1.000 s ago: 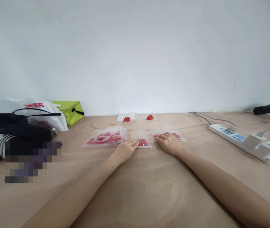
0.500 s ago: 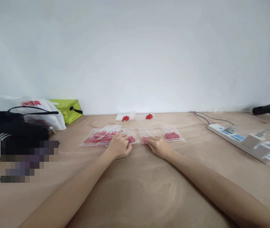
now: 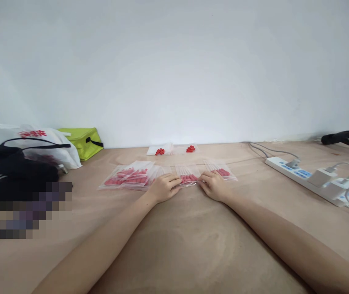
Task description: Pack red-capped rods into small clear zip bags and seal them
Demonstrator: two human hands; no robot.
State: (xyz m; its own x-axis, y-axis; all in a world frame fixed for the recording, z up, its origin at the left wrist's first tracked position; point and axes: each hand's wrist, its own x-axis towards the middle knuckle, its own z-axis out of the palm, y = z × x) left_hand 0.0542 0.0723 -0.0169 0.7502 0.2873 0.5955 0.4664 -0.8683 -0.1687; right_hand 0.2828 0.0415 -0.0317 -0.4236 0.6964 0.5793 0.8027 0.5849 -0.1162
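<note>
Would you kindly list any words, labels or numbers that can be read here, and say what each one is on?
None can be read.
Red print on the white plastic bag: too blurred to make out.
Blue markings on the power strip: too small to tell.
Pixelated patch by the black bag: hidden.
The clear bags, including the one between the left hand and right hand, show no print.

Red print on the white bag is illegible.

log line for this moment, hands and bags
left hand: on near edge of middle bag | right hand: on same bag | pile of filled bags: left of it | single bag: right
</note>
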